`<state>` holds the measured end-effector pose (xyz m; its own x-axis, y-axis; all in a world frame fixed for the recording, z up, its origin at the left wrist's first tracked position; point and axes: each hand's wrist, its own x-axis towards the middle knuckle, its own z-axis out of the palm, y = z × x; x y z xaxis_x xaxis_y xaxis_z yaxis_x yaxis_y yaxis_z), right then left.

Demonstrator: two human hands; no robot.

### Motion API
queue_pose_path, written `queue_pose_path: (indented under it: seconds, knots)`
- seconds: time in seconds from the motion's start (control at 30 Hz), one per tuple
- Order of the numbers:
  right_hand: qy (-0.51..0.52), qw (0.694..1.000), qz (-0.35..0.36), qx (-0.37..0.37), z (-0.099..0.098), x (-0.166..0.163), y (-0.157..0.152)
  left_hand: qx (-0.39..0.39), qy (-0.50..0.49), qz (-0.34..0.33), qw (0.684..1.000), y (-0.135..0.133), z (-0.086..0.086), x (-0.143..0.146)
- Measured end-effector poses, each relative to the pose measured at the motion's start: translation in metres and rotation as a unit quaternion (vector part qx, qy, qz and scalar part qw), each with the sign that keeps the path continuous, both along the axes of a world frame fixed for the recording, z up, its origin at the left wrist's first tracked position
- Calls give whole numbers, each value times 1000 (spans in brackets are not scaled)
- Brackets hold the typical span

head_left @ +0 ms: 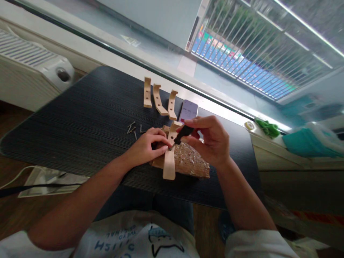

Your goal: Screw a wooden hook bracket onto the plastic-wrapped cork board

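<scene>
A black-handled screwdriver is gripped in my right hand, its tip angled down and left to a hole in a pale wooden hook. That hook lies across a brown block wrapped in clear plastic. My left hand has its fingers closed at the hook's side, thumb and fingertips by the screwdriver tip. What is pinched there is too small to make out. Left of the block, several loose screws lie on the dark table.
Three more wooden hooks lie at the table's far side, beside a phone showing a timer. Beyond the edge is a window sill with a tape roll and a green cloth. A white radiator stands at the left.
</scene>
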<state>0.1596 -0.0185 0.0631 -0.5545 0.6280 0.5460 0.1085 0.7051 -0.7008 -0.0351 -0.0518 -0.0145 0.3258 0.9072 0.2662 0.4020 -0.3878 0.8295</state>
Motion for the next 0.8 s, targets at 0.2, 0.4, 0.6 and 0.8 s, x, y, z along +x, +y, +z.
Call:
queue_pose_path:
  seconds: [0.2, 0.4, 0.6, 0.8]
  knots:
    - [11, 1000, -6, 15, -1, -2, 1, 3, -4, -2, 1000, 0, 0, 0]
    - [23, 998, -13, 54, -1, -6, 2, 3, -7, -2, 1000, -1, 2, 0]
    - [21, 996, -31, 83, -3, -7, 3, -3, -6, -2, 1000, 0, 3, 0]
    - [24, 991, -51, 126, -1, -8, 2, -4, -10, -4, 1000, 0, 2, 0]
